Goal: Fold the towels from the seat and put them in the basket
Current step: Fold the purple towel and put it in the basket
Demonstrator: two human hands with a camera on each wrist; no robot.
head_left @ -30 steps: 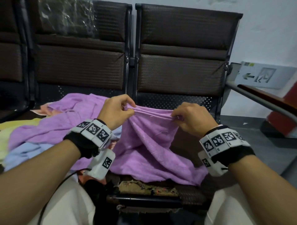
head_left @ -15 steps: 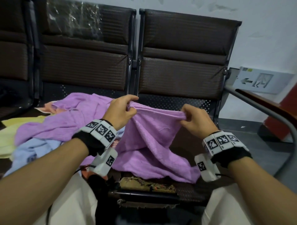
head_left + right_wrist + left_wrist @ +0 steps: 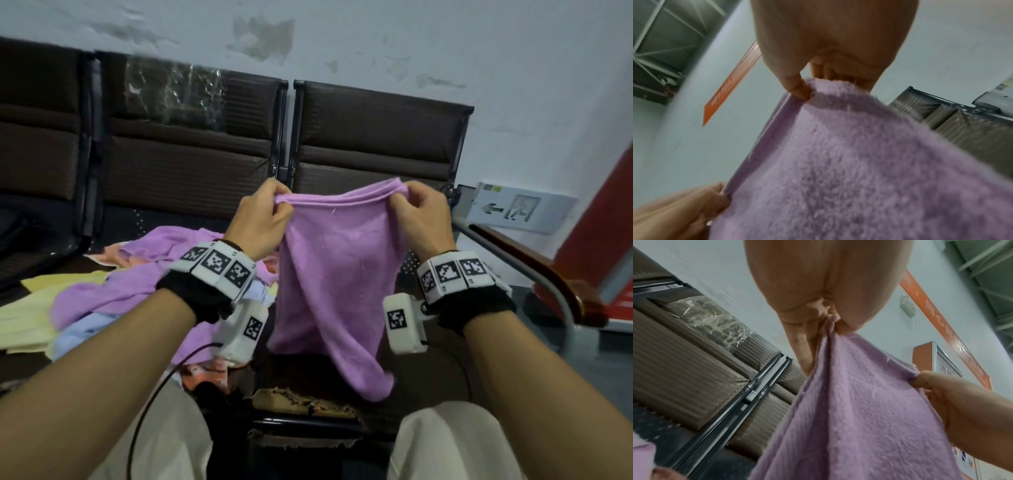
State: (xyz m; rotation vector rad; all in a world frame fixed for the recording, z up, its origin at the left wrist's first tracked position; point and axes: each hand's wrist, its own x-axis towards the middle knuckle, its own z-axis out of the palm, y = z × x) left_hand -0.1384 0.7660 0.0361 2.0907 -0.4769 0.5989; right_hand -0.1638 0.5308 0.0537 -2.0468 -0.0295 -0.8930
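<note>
A purple towel [image 3: 339,274] hangs in the air in front of the right-hand seat, held up by its top edge. My left hand [image 3: 270,212] pinches the left top corner and my right hand [image 3: 407,205] pinches the right top corner. The lower part droops in folds, its tip above the seat's front edge. In the left wrist view the towel [image 3: 859,410] falls from my left hand [image 3: 828,318]. In the right wrist view my right hand [image 3: 807,87] grips the towel [image 3: 849,162]. The basket is not in view.
A heap of towels [image 3: 113,298], purple, yellow, light blue and peach, lies on the seat to the left. Dark brown seats [image 3: 373,144] stand in a row against a pale wall. A metal armrest [image 3: 520,260] runs at the right. The seat's front edge [image 3: 305,404] is torn.
Both hands have lifted the purple towel off the seat and raised it, so it now hangs free. My view has tilted up toward the wall.
</note>
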